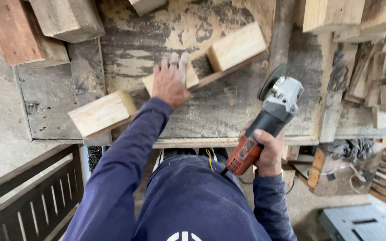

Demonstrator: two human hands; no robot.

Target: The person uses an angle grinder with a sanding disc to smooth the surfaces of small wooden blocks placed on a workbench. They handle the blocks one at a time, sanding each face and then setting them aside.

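Wooden block (188, 78), pale and dusty, lay mid-workbench (228, 107) against a slanted strip, between two like blocks (102, 112) (237, 46). Left hand (170, 80) rested flat on it, fingers spread, pinning it. Right hand (266, 149) gripped an orange-and-black angle grinder (264, 122) at the bench's near edge, disc raised clear. Step judged: block steadied before grinding. Next move would call for firm hold-down and fingers kept off the disc path.

A small dark label plate (245, 151) sits on the orange grinder (264, 127) body; nothing else labelled.
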